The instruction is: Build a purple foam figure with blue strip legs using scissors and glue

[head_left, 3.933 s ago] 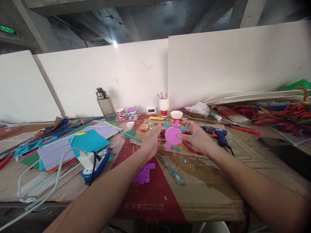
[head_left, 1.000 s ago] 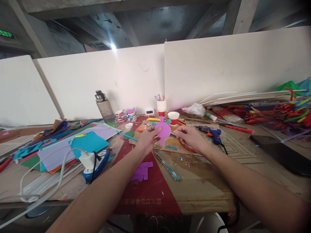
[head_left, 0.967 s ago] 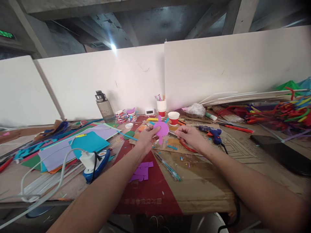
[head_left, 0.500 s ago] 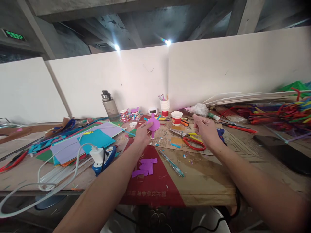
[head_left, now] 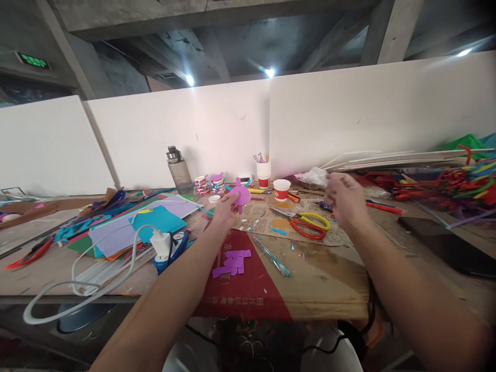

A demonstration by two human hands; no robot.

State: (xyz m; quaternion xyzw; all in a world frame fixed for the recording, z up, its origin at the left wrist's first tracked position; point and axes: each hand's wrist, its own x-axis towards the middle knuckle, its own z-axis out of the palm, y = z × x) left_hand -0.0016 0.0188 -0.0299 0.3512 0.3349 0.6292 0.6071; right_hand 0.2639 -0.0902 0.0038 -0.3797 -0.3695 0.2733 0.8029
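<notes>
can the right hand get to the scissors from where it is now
Probably yes. The right hand hovers empty and blurred just above and right of the scissors, which lie flat on the cardboard with nothing on them, red and yellow handles turned toward it.

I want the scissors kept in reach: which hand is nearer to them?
Right. The right hand hovers just above-right of the scissors; the left hand is farther left, holding the pink cutout.

Pink disc (head_left: 241, 194): matt foam or paper sheet, smooth, pinched in left-hand fingers (head_left: 229, 202). Scissors (head_left: 306, 223): bright metal blades w/ glossy red and yellow plastic handles. Cardboard (head_left: 329, 279) on counter: matt, rough, stained. Bottle (head_left: 179, 169) at 10 o'clock: translucent grey plastic. Cups (head_left: 281, 189): paper, slight sheen. Cable (head_left: 96, 268): smooth white plastic.
</notes>
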